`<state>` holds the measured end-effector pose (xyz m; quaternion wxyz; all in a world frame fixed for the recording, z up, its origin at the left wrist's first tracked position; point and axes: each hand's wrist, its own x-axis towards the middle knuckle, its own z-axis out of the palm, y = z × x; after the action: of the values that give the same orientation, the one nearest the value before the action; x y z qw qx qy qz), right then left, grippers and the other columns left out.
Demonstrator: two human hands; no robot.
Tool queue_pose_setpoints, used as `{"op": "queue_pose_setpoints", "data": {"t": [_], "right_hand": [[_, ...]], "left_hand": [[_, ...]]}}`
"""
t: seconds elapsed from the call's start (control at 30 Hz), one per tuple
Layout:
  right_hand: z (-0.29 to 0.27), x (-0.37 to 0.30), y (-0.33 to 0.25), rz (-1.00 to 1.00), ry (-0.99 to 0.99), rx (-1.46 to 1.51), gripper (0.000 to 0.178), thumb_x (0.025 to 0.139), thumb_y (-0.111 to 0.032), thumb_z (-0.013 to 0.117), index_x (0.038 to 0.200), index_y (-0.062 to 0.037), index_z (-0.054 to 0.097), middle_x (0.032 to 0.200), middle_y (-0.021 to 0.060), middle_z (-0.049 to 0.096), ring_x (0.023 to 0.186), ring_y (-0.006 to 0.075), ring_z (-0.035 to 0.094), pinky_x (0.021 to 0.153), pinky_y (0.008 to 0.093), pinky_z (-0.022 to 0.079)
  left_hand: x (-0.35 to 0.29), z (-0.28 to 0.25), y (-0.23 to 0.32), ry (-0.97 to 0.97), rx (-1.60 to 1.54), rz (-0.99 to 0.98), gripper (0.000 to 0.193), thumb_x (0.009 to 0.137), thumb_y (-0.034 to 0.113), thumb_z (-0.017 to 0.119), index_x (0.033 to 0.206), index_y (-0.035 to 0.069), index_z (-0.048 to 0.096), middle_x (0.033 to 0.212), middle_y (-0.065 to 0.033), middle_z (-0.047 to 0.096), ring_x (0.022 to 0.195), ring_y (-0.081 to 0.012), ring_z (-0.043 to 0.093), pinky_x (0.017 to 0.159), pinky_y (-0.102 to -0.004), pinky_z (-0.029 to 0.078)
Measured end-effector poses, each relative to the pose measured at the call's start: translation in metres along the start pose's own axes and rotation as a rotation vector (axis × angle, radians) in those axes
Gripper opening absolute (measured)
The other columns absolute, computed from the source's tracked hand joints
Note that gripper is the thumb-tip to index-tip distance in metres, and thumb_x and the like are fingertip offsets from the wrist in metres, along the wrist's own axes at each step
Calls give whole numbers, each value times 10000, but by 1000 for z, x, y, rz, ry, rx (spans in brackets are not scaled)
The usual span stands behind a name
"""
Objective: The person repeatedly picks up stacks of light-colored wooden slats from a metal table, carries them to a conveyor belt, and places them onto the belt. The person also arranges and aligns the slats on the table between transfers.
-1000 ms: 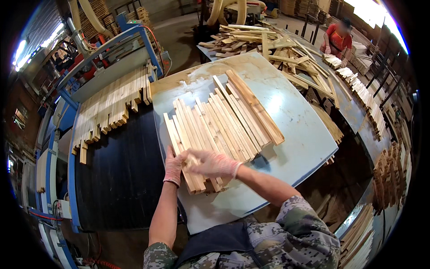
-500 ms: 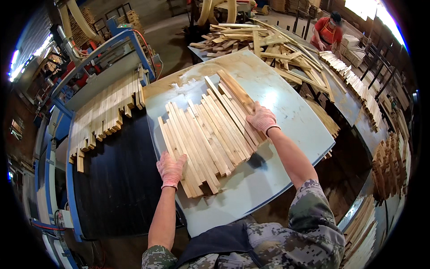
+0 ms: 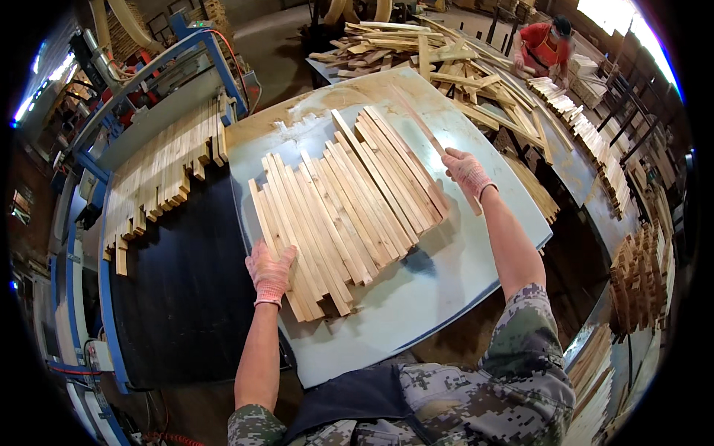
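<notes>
One table point(image 3: 387, 320), one row of wooden strips point(image 3: 335, 208) too tight to count
One separate strip point(image 3: 422, 124), right of the row, runs through the closed right grip point(image 3: 468, 172); left grip point(image 3: 270, 271), thumb spread, touches the row's left edge

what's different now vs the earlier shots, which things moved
The right hand, first over by the left hand, then on the row's right edge, now grips the outermost wood strip and has moved it rightward, apart from the row of strips. Whether it clears the table is unclear. The left hand stays at the row's left edge; the row still lies on the table.
</notes>
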<state>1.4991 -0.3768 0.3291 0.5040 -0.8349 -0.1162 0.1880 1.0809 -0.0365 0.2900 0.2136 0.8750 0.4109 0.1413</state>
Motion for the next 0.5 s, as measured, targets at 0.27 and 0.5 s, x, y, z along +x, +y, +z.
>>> {"op": "queue_pose_setpoints", "data": {"t": [0.27, 0.5], "right_hand": [[14, 7, 0, -30, -203, -255, 483, 1029, -285, 663, 1463, -79, 705, 1316, 145, 781, 1229, 265, 715, 1105, 359, 511], [42, 36, -18, 139, -44, -241, 632, 1076, -542, 586, 1425, -30, 712, 1368, 190, 751, 1304, 338, 682, 1173, 415, 455]], "left_hand": [[2, 7, -6, 22, -28, 11, 758, 873, 500, 829, 1459, 63, 630, 1458, -155, 629, 1264, -392, 563, 1144, -490, 407], [0, 6, -7, 15, -99, 6, 735, 879, 484, 819, 1442, 50, 633, 1435, -175, 624, 1291, -422, 537, 1156, -507, 392]]}}
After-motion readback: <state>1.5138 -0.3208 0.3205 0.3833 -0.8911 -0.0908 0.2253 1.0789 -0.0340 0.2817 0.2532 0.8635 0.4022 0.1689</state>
